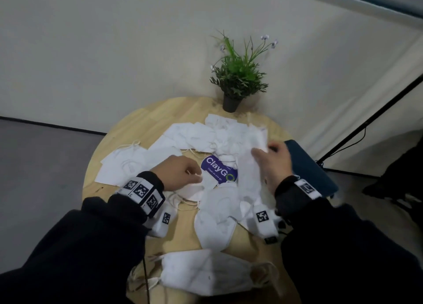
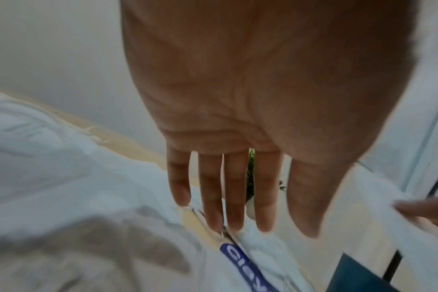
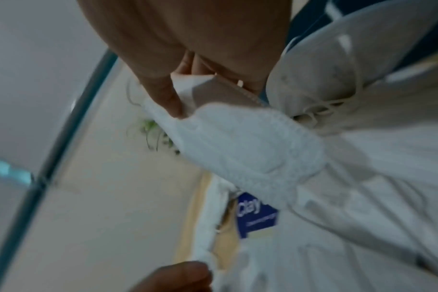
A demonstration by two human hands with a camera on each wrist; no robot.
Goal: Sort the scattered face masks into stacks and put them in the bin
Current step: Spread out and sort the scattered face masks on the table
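Note:
Several white face masks (image 1: pixel 194 134) lie scattered over a round wooden table (image 1: pixel 146 125). My right hand (image 1: pixel 263 151) pinches one mask (image 1: pixel 249 173) by its upper edge at the table's right side; the right wrist view shows thumb and fingers (image 3: pixel 168 94) clamped on this mask (image 3: pixel 238 148). My left hand (image 1: pixel 195 175) hovers low over the masks left of centre. Its fingers (image 2: pixel 235 197) are straight and spread and hold nothing. A dark blue container (image 1: pixel 309 166), seemingly the bin, sits at the table's right edge, just beyond my right hand.
A purple ClayGo label (image 1: pixel 218 169) lies on the table between my hands. A potted plant (image 1: pixel 233 84) stands at the far edge against the wall. More masks (image 1: pixel 206 274) lie near the front edge. A black stand (image 1: pixel 366 123) leans at the right.

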